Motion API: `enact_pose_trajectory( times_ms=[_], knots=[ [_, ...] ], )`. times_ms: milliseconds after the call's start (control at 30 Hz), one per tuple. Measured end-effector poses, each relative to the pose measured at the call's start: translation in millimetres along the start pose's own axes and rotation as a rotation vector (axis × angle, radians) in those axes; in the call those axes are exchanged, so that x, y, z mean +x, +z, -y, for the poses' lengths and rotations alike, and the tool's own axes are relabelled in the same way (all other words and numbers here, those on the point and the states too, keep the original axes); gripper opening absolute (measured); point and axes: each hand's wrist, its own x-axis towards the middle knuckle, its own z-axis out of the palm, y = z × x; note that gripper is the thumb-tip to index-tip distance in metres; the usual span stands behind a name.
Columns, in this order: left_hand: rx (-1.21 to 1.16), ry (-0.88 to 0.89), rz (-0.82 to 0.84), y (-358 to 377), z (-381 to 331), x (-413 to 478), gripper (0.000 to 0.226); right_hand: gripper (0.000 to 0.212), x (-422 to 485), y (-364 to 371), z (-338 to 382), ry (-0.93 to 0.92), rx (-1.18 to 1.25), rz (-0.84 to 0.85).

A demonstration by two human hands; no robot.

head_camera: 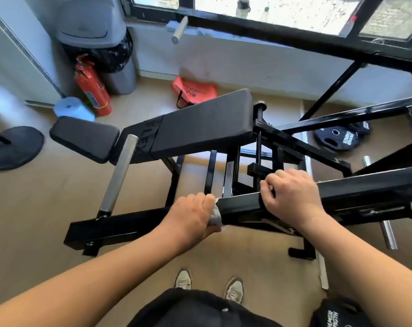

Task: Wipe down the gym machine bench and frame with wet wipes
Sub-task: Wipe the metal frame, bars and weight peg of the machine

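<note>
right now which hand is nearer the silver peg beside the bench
Left. The left hand grips a wet wipe on the black frame beam, just right of the base of the silver peg; the right hand holds the same beam farther right.

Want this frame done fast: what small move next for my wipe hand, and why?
Probably slide the left hand along the black bar toward the right hand: it grips the wet wipe round that bar, with open bar between them.
</note>
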Motion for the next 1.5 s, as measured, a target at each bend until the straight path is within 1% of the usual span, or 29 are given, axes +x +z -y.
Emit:
enact_pose_trajectory(
  times_ms=[100, 167, 233, 300, 333, 400, 433, 500, 567, 600, 667, 767, 800, 867, 933, 967, 1033, 1067, 1133, 1167, 1200, 1267, 1300, 1333, 1400, 1433, 1467, 1500],
  knots=[
    [0.066, -0.001, 0.058, -10, -7, 13, 0.069, 0.049, -9, 14, -4, 0.096, -0.041, 0.05],
    [0.004, -0.008, 0.114, -20, -34, 37, 0.072, 0.047, -9, 21, -4, 0.104, -0.047, -0.011],
    [-0.092, -0.023, 0.144, -27, -63, 60, 0.072, 0.046, -6, 18, -4, 0.097, -0.035, 0.002],
    [-0.119, -0.036, 0.111, -24, -83, 69, 0.071, 0.045, -8, 19, -5, 0.077, -0.037, -0.006],
    [-0.104, -0.038, 0.061, -21, -86, 65, 0.069, 0.045, -11, 18, -4, 0.077, -0.029, -0.026],
    [-0.047, -0.045, -0.024, -11, -74, 43, 0.068, 0.044, -11, 15, -4, 0.066, -0.012, -0.067],
    [-0.012, -0.034, -0.037, -4, -63, 28, 0.071, 0.044, -10, 16, -5, 0.054, -0.005, -0.08],
    [0.052, -0.009, -0.037, 6, -41, 4, 0.078, 0.044, -11, 16, -6, 0.056, 0.002, -0.09],
    [0.124, -0.005, 0.01, 6, -32, 4, 0.076, 0.044, -10, 19, -7, 0.048, -0.004, -0.107],
    [0.113, 0.004, 0.039, -1, -35, 14, 0.071, 0.044, -10, 19, -7, 0.046, 0.0, -0.11],
    [0.003, 0.037, 0.093, -18, -50, 44, 0.064, 0.043, -11, 20, -5, 0.049, -0.003, -0.114],
    [-0.119, 0.072, 0.16, -34, -79, 79, 0.068, 0.043, -9, 19, -3, 0.064, -0.005, -0.101],
    [-0.133, 0.056, 0.139, -33, -86, 80, 0.068, 0.043, -10, 19, -3, 0.066, -0.008, -0.109],
    [-0.136, 0.016, 0.042, -24, -89, 68, 0.065, 0.044, -12, 18, -4, 0.075, -0.018, -0.093],
    [-0.05, -0.001, -0.046, -5, -77, 49, 0.066, 0.043, -14, 16, -3, 0.074, -0.015, -0.06],
    [-0.003, -0.02, -0.059, 3, -70, 43, 0.068, 0.043, -15, 16, -3, 0.071, -0.012, -0.05],
    [0.034, -0.063, -0.024, 6, -62, 41, 0.07, 0.045, -13, 14, -5, 0.072, 0.006, -0.035],
    [0.022, -0.054, -0.011, 1, -62, 46, 0.07, 0.047, -10, 13, -7, 0.073, 0.008, -0.027],
    [-0.058, 0.024, 0.006, -16, -77, 64, 0.069, 0.049, -7, 10, -6, 0.064, 0.008, 0.026],
    [-0.078, 0.07, 0.021, -25, -88, 74, 0.068, 0.049, -7, 9, -5, 0.07, 0.055, 0.041],
    [-0.079, 0.104, 0.046, -33, -100, 82, 0.065, 0.049, -7, 8, -7, 0.096, 0.183, 0.067],
    [-0.091, 0.086, 0.062, -37, -118, 90, 0.064, 0.05, -5, -6, -21, 0.204, 0.68, 0.084],
    [-0.11, 0.057, 0.045, -34, -121, 89, 0.065, 0.049, -5, -15, -32, 0.24, 0.839, 0.074],
    [-0.12, 0.039, 0.013, -30, -121, 87, 0.066, 0.045, -2, -24, -48, 0.208, 0.833, 0.038],
    [-0.115, 0.064, -0.041, -19, -115, 84, 0.064, 0.034, 3, -30, -95, 0.041, 0.391, -0.05],
    [-0.113, 0.07, -0.051, -16, -114, 84, 0.063, 0.038, 3, -27, -119, 0.001, 0.161, -0.031],
    [-0.107, 0.057, -0.044, -18, -117, 86, 0.062, 0.046, 3, -26, -136, -0.002, 0.059, 0.07],
    [-0.098, 0.03, -0.025, -22, -125, 90, 0.063, 0.054, 1, -23, -146, -0.002, 0.031, 0.162]
  ],
)
